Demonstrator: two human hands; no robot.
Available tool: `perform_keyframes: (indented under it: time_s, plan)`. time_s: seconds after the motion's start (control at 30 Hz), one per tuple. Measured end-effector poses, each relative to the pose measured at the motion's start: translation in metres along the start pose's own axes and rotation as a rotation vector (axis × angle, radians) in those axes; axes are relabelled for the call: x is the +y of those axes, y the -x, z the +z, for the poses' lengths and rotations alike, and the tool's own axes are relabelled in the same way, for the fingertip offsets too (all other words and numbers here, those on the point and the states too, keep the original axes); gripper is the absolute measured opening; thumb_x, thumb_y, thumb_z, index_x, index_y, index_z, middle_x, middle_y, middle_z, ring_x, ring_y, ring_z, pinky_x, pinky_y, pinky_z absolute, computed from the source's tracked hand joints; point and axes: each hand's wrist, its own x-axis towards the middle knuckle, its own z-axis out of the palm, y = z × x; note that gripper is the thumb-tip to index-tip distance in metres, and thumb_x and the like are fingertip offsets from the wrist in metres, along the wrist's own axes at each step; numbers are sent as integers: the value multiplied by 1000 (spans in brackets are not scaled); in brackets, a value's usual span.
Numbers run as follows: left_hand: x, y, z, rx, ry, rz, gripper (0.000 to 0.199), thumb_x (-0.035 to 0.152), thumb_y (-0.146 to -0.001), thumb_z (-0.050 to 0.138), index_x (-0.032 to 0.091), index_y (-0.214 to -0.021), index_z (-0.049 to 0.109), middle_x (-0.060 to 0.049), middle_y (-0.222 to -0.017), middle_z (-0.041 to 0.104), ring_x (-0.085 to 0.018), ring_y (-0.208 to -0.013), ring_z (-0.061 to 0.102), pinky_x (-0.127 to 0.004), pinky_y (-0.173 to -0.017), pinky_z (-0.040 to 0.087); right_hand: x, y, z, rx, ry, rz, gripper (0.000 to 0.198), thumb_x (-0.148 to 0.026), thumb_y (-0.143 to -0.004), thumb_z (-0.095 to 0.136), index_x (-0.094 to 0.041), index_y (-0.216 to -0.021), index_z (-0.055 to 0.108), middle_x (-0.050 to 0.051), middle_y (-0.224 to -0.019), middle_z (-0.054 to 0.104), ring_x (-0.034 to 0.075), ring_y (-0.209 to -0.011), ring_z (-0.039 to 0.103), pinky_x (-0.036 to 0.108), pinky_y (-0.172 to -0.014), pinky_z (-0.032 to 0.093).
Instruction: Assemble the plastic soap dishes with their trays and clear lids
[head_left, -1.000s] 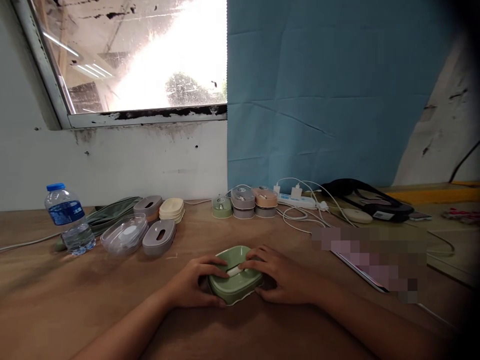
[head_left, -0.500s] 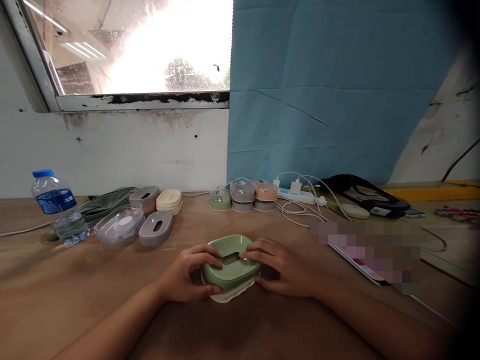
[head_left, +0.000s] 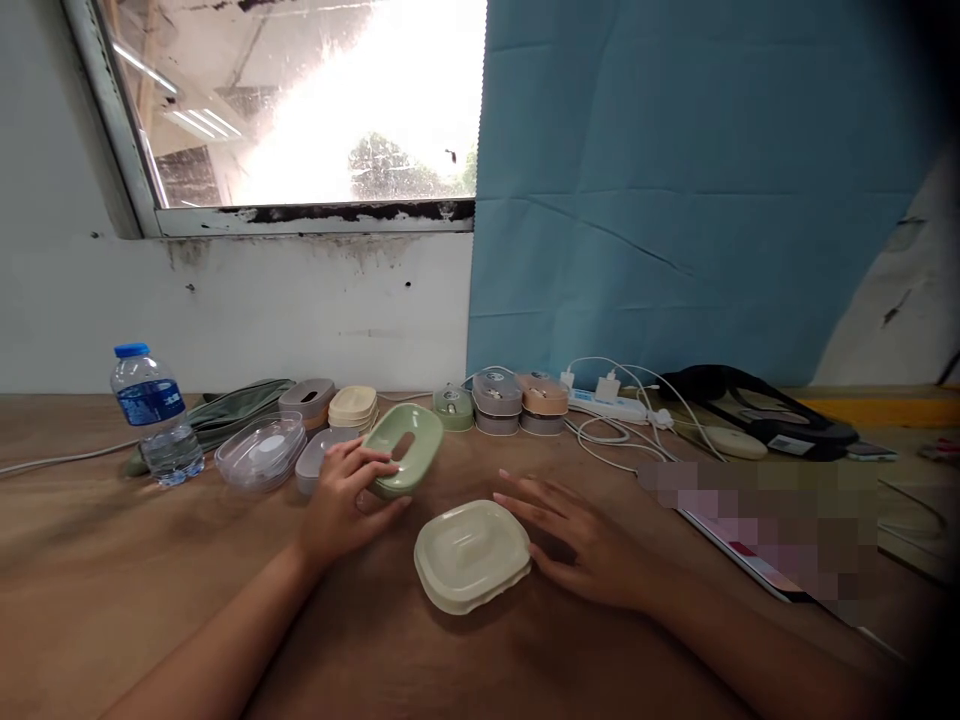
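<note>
My left hand [head_left: 351, 500] grips a green oval plastic cover [head_left: 420, 440] with a slot in its middle. The cover is tilted and raised off the table, left of centre. On the table in front of me lies a cream-coloured plastic tray-like piece [head_left: 469, 560] with a raised middle and an uneven edge. Beside its right edge is my right hand [head_left: 585, 540], fingers stretched and apart, holding nothing. The thumb is close to the piece's edge; I cannot tell whether they touch.
Behind on the left stand a water bottle [head_left: 156, 415], clear plastic lids [head_left: 262, 450], a grey slotted cover [head_left: 309, 470] and stacked cream pieces [head_left: 352, 405]. Finished-looking boxes [head_left: 497, 400] line the back. A power strip [head_left: 607, 405] with cables and a phone-like slab [head_left: 750, 555] are at right.
My left hand has lifted the green cover off the cream piece and carried it up and left. My right hand has let go of the cover and opened. The view has shifted slightly.
</note>
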Motion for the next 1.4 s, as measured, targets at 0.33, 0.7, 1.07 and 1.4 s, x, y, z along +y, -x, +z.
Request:
perform_keyframes:
  time_s: [0.33,0.7,1.07,1.4]
  plan:
    - [-62,5,-16,-64,-513,-146,34,49,-75,56,20,-88,66,-6,-90,67,-34,-101,49,-45,-87,34,6,-1,2,-30,-131,-36,44,-14,-82,47,-24,-125,46,4,-120,58,20,-114,49,40,-100,37]
    - [-67,4,-14,-131,-532,-240,35,51,-75,54,20,-88,65,-6,-92,67,-33,-101,50,-43,-87,34,6,1,3,-32,-164,-24,41,-13,-81,47,-25,-120,50,4,-112,61,20,-110,51,38,-96,40]
    - [-73,6,-19,-220,-429,-232,34,49,-82,47,19,-89,61,-5,-93,67,-24,-87,59,-39,-84,35,1,-1,-1,-32,-170,-16,38,-13,-80,47,-23,-116,54,5,-108,62,20,-107,53,35,-93,43]
    - [-76,7,-23,-306,-322,-217,32,46,-81,48,25,-99,63,-5,-104,68,-24,-94,60,-42,-90,29,2,0,-1,-26,-181,-16,39,-12,-80,48,-25,-116,55,5,-105,62,19,-104,54,34,-92,43]
